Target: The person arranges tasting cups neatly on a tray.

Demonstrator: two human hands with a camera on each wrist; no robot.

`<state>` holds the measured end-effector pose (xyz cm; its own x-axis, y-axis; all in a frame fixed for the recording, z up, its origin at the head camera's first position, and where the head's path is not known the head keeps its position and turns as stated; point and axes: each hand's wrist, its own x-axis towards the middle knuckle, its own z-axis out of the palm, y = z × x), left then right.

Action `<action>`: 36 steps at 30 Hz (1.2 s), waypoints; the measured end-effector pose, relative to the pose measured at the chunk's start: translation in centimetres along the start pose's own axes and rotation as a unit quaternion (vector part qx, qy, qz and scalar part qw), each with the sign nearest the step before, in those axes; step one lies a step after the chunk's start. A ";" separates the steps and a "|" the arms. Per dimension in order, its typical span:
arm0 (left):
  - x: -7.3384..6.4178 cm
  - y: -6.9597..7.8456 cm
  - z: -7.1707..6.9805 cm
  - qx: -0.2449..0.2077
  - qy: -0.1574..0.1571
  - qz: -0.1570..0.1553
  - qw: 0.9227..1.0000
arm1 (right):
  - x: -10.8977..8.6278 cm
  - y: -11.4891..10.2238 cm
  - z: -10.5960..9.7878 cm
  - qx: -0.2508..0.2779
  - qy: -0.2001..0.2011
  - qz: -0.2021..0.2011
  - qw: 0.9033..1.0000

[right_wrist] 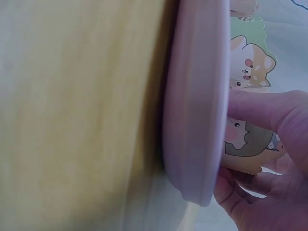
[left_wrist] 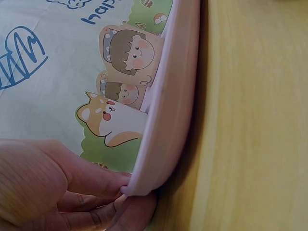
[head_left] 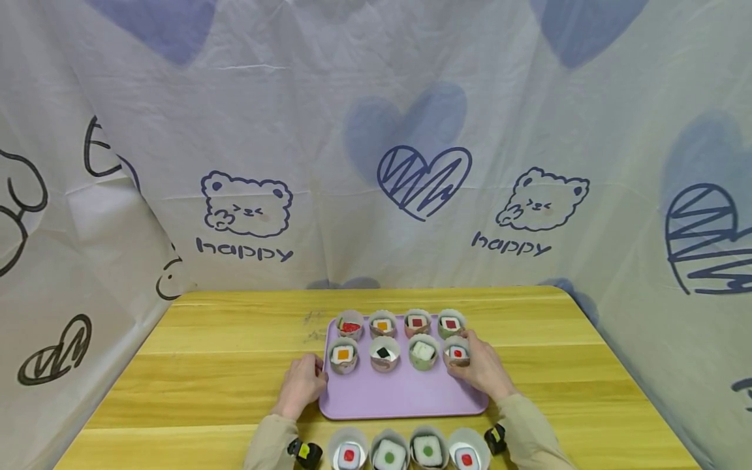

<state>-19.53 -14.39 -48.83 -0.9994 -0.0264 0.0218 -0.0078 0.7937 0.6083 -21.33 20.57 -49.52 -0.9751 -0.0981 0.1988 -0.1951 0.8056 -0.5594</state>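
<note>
My left hand is at the left edge of a lilac tray; in the left wrist view its thumb and fingers pinch the tray's rim. Two rows of paper cups stand on the tray, each with a sushi-like piece inside. With my right hand I hold the cup at the right end of the nearer row, whose white piece has a red centre. In the right wrist view, thumb and fingers lie around this cup's printed cartoon wall, just inside the tray rim.
Several more filled cups, among them one with a green-centred piece, stand on the wooden table before the tray, between my forearms. A printed cloth hangs behind the table and along both sides.
</note>
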 end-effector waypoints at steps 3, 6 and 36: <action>0.0 0.0 0.0 0.000 0.000 0.000 1.000 | -0.1 -0.1 0.0 -0.001 0.008 -0.009 1.000; 0.0 0.0 0.0 0.000 0.000 0.000 1.000 | -0.1 -0.1 0.0 0.003 0.012 -0.014 1.000; 0.0 0.2 -0.1 0.009 -0.010 -0.011 1.000 | -2.5 1.6 -2.1 0.030 -0.040 0.095 0.994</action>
<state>-19.55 -14.27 -48.64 -0.9995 -0.0319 -0.0076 -0.0302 0.8043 0.5935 -18.93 23.30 -49.21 -0.9997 0.0048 0.0224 -0.0104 0.7783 -0.6278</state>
